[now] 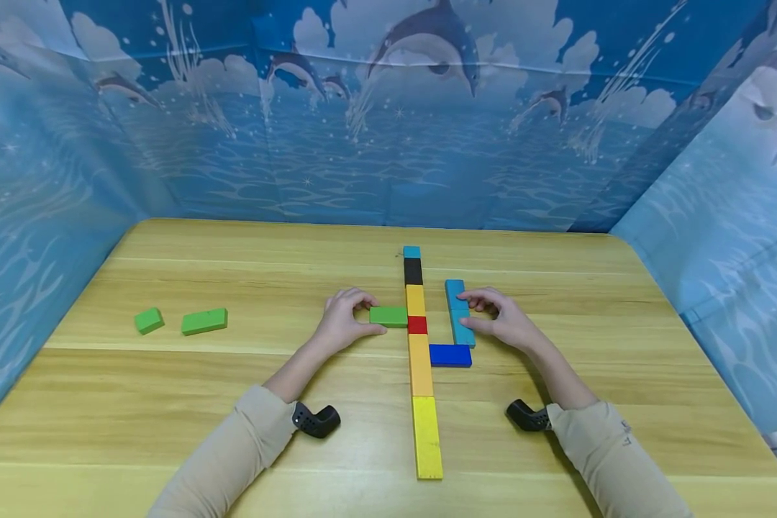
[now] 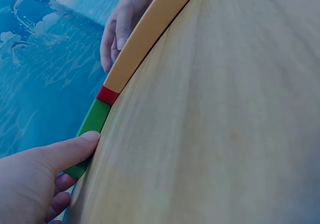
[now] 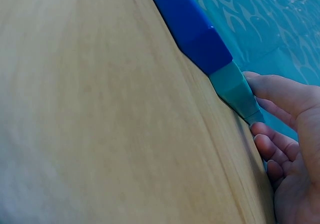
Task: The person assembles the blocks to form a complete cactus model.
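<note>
In the head view my left hand [image 1: 344, 324] pinches a green block [image 1: 390, 316] by its two long sides. The block's right end meets the small red block [image 1: 417, 325] in a straight column of blocks. My right hand [image 1: 501, 319] touches the right side of two light blue blocks set end to end, the far one [image 1: 455, 293] with fingers and the near one [image 1: 462, 327] with the thumb. Below them a dark blue block [image 1: 450, 355] reaches across to an orange block [image 1: 420, 365] of the column. In the right wrist view the thumb lies against light blue [image 3: 239, 92].
The column continues with a yellow block [image 1: 427, 439] at the near end, and an amber block [image 1: 415, 300], a black block [image 1: 413, 271] and a small light blue block [image 1: 411, 252] farther away. Two loose green blocks [image 1: 204, 321] lie at the left. A dolphin-print curtain [image 1: 388, 173] surrounds the table.
</note>
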The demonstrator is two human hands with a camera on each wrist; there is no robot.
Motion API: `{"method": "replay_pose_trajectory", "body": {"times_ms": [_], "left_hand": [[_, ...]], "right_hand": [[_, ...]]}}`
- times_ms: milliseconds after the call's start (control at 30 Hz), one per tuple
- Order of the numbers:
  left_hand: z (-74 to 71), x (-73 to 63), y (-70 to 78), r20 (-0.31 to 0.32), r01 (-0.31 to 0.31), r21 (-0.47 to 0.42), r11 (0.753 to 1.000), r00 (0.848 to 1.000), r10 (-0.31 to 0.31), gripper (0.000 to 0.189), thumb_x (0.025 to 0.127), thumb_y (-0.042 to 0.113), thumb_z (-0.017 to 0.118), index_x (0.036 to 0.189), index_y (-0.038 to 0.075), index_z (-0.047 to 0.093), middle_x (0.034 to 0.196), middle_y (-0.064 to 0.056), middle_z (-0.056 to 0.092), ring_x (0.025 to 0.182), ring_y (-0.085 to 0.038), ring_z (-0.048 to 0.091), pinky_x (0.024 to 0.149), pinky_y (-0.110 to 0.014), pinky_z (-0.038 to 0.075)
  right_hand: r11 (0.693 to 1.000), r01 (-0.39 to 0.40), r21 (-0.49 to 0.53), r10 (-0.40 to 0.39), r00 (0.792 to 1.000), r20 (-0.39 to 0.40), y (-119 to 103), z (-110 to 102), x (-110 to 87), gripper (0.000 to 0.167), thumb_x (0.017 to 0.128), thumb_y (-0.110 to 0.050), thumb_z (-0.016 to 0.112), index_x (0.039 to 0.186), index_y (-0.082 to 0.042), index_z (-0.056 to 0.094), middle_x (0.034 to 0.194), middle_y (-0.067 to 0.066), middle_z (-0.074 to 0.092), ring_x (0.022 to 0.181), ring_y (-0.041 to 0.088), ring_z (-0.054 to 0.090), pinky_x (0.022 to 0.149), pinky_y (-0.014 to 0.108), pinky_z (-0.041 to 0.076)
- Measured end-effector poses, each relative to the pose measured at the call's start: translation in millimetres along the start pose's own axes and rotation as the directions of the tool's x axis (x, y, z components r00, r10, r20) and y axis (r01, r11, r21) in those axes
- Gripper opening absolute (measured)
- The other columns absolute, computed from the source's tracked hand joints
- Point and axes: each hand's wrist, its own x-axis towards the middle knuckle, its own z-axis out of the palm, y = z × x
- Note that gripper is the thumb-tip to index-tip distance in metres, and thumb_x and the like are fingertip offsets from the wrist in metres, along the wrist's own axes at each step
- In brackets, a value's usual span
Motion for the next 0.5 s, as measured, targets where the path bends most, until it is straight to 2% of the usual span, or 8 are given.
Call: {"method": "replay_pose_trajectory", "body": {"times_ms": [133,267,400,500], "left_hand": [[-2.3,0.6,0.3,0.013,-0.003,-0.034,0.999,1.0,0.003,0.043,0.062,0.024,0.084,0.098,0.008,0.065,0.092,-0.001,0.062,0.088,-0.018,0.049,0.085,-0.038,0.03],[-14.2,-0.8,0.8,0.036,-0.012,-0.093,0.996,0.999,0.016,0.052,0.062,0.023,0.084,0.106,0.006,0.063,0.099,-0.004,0.061,0.093,-0.02,0.051,0.087,-0.036,0.037],[-40.7,-6.3,-4.0,0.027,-0.021,-0.081,0.996,0.999,0.023,0.057,0.064,0.023,0.083,0.114,0.007,0.059,0.108,-0.008,0.059,0.099,-0.025,0.05,0.089,-0.043,0.037],[-67.2,-15.0,-15.9,0.0,-0.021,-0.062,0.998,1.0,0.021,0.058,0.066,0.02,0.082,0.117,0.006,0.057,0.113,-0.011,0.057,0.102,-0.03,0.049,0.09,-0.047,0.036]], "right_hand": [[1.0,-0.004,-0.005,0.004,1.0,0.001,-0.9,-0.4,0.0,0.041,0.083,-0.004,0.064,0.121,0.006,0.053,0.101,0.023,0.05,0.089,0.034,0.042,0.071,0.027,0.036],[1.0,-0.002,-0.019,0.002,1.0,0.001,-2.2,-0.2,0.4,0.041,0.083,-0.004,0.064,0.121,0.006,0.053,0.101,0.022,0.051,0.09,0.034,0.043,0.071,0.026,0.036],[1.0,0.006,-0.026,-0.006,1.0,0.0,-1.8,0.3,0.6,0.04,0.083,-0.004,0.064,0.121,0.006,0.053,0.101,0.022,0.051,0.089,0.034,0.043,0.071,0.026,0.036],[1.0,0.006,-0.026,-0.006,1.0,-0.003,-1.1,0.2,0.1,0.04,0.083,-0.004,0.064,0.12,0.006,0.053,0.1,0.022,0.051,0.089,0.034,0.043,0.071,0.027,0.036]]}}
